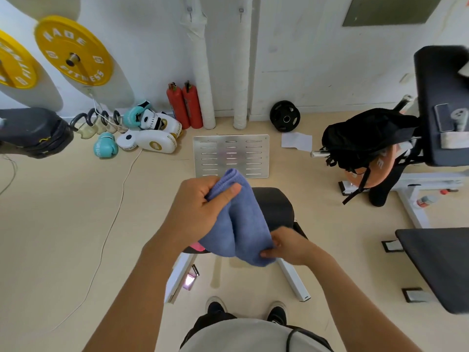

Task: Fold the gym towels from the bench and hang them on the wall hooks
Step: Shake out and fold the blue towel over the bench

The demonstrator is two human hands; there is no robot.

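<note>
While left hand point(196, 208) pinches towel point(238, 219) top, right hand point(288, 246) grips btm.

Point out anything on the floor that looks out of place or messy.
A sheet of white paper lies loose on the floor by the black weight plate. Boxing gloves are strewn in a heap near the fire extinguishers, and a white cable trails across the floor.

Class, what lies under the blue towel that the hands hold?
Under the towel sits the black bench, with a pink scrap at its near edge. The towel and both hands cover the rest of the seat.
</note>
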